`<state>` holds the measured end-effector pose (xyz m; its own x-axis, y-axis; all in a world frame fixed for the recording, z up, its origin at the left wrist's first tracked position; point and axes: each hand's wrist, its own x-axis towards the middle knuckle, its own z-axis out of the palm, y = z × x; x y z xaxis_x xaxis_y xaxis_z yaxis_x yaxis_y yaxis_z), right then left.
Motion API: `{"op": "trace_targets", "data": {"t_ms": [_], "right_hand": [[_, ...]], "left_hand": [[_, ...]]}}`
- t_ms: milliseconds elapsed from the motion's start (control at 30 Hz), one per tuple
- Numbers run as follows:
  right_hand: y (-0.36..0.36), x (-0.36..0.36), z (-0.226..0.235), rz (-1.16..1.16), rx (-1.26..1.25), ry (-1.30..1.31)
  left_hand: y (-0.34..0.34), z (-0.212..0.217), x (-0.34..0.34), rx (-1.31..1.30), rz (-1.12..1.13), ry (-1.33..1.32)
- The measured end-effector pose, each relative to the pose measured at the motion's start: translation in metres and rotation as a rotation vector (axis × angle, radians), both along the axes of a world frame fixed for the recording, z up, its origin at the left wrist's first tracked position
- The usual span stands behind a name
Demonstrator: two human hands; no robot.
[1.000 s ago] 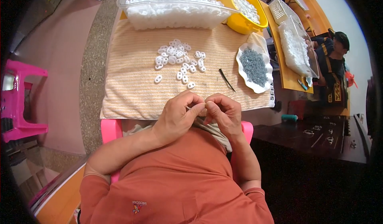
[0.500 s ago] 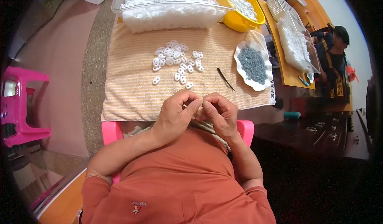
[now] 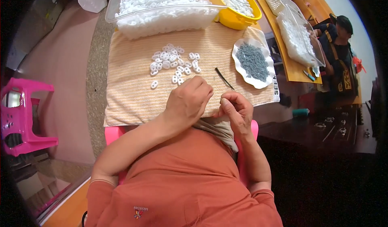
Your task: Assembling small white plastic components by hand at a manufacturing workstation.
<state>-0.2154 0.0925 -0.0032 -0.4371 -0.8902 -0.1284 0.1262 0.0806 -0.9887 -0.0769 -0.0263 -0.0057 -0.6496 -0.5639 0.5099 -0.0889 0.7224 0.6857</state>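
Note:
My left hand (image 3: 189, 98) is closed, its back turned up and its curled fingers pointing right above the striped cloth. Whatever its fingertips hold is hidden. To the right and slightly nearer, my right hand (image 3: 239, 110) pinches thumb and forefinger together on something too small to make out. The two hands are apart. Just beyond the left hand lies a loose cluster of small white oval pieces (image 3: 166, 64), each with two holes. A thin black stick-like tool (image 3: 224, 78) lies beyond the right hand. Farther right, a white scalloped dish (image 3: 263, 84) holds many tiny grey-blue pieces (image 3: 253, 63).
A clear plastic bin (image 3: 169, 28) heaped with white pieces stands at the far edge, beside a yellow basin (image 3: 238, 22) with more. At right, a person (image 3: 338, 53) sits by another table with a clear bin (image 3: 297, 37). A pink stool (image 3: 28, 118) stands at left.
My hands have separated. The left moved up and turned its back upward, over the nearest white pieces; the right shifted slightly right, still pinching. The whole view has shifted slightly.

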Motion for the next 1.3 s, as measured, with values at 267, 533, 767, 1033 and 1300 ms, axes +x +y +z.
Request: {"op": "trace_targets", "data": {"t_ms": [267, 533, 767, 1033, 1300], "right_hand": [[0.003, -0.011, -0.005, 0.041, -0.004, 0.088], [0.005, -0.004, -0.003, 0.039, 0.005, 0.068], [0.006, 0.018, 0.001, 0.158, 0.014, 0.134], [0.002, 0.025, 0.003, 0.153, 0.07, -0.011], [-0.001, 0.025, -0.005, 0.146, 0.044, -0.1]], "left_hand": [[-0.013, -0.008, -0.014, -0.042, 0.005, -0.071], [0.004, 0.003, 0.016, 0.515, -0.023, 0.018], [0.011, -0.003, 0.033, 1.313, -0.203, 0.111], [0.012, -0.01, 0.036, 1.485, -0.266, 0.187], [0.014, -0.014, 0.037, 1.564, -0.287, 0.225]]}}
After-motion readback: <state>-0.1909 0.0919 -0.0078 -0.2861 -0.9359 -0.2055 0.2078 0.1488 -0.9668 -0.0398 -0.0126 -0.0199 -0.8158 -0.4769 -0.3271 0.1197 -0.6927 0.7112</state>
